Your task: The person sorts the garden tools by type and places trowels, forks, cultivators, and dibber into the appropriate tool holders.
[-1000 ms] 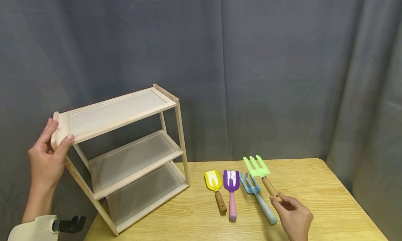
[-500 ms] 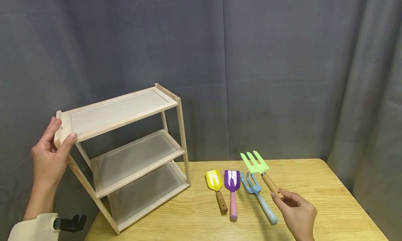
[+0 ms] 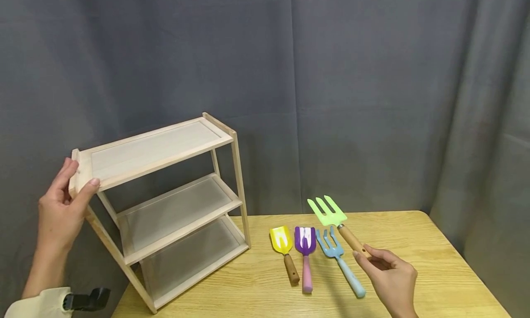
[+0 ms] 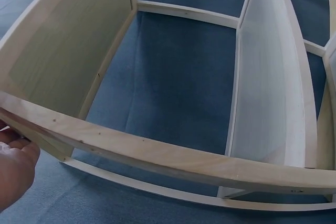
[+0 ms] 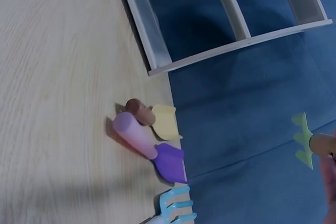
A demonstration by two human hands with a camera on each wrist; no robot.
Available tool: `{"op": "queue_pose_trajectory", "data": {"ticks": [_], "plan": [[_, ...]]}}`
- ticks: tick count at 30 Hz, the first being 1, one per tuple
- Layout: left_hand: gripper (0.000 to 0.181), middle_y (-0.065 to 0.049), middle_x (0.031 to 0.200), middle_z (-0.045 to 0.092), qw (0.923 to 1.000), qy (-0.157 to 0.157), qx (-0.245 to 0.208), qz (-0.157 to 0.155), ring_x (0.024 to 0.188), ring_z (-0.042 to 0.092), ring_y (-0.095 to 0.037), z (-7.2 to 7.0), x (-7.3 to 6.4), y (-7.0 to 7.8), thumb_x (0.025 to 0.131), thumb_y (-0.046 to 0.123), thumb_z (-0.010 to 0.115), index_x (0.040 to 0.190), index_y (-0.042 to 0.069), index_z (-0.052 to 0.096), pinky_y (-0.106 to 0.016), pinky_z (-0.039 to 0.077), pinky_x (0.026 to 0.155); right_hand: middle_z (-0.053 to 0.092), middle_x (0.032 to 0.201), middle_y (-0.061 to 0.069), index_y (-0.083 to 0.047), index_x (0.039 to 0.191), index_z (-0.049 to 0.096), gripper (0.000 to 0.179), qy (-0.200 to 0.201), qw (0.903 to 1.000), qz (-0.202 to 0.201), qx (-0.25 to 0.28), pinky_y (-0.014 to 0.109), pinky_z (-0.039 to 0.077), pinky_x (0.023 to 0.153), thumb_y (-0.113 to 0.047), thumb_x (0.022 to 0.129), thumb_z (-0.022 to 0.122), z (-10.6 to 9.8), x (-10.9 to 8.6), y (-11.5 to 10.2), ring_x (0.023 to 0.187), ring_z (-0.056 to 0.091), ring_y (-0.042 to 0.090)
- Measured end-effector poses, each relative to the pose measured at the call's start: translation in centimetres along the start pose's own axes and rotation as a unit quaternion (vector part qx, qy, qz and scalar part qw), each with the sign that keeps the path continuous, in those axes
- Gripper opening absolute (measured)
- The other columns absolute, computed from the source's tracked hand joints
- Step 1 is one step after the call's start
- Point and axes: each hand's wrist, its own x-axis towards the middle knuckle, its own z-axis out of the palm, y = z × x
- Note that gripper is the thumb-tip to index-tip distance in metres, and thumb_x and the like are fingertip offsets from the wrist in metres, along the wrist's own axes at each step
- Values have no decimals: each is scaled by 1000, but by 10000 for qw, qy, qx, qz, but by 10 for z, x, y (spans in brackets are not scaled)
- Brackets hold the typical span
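Observation:
My left hand [image 3: 62,207] grips the upper left end of a three-tier wooden shelf [image 3: 157,154], thumb over the top board and fingers round the outer side. In the left wrist view the hand shows at the end of the shelf frame [image 4: 157,153]. My right hand [image 3: 391,274] pinches the wooden handle end of a light green hand fork [image 3: 329,213], raised above the table with its tines pointing up and left. Below it lies a light blue hand fork [image 3: 341,263]. Beside that are a purple hand shovel [image 3: 305,242] with a pink handle and a yellow hand shovel [image 3: 282,240].
The shelf stands angled on the left part of a wooden table [image 3: 434,263]. A grey curtain [image 3: 352,97] hangs behind the table and along its right side. The right wrist view shows the tools near the table's back edge.
The green hand fork in my right hand has moved a little up and to the left. My left hand keeps its hold on the shelf, and the tools on the table lie as before.

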Motion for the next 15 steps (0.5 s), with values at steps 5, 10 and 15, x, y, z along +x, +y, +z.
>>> {"op": "queue_pose_trajectory", "data": {"ticks": [5,10,15], "plan": [[55,-6,142,28,10000,23,-73,48,126,29,-14,-1,0,1,82,1,59,133,3,38,-14,28,93,67,73,0,-5,80,71,20,-54,9999,132,60,21,49,50,-7,63,80,1,1,-9,55,62,10],[55,-8,141,28,9990,70,-438,10,126,29,-16,1,1,3,81,-2,59,132,-1,39,-15,28,94,67,73,0,-6,81,71,20,-144,9998,157,49,21,49,49,-8,63,80,1,2,-17,55,62,11],[56,-7,142,27,9970,79,-755,-129,127,27,-15,1,-1,3,81,-4,59,132,-1,38,-15,26,95,66,72,2,-6,81,71,20,-241,9994,233,104,22,50,50,-9,64,79,1,3,-27,55,62,12]]}}
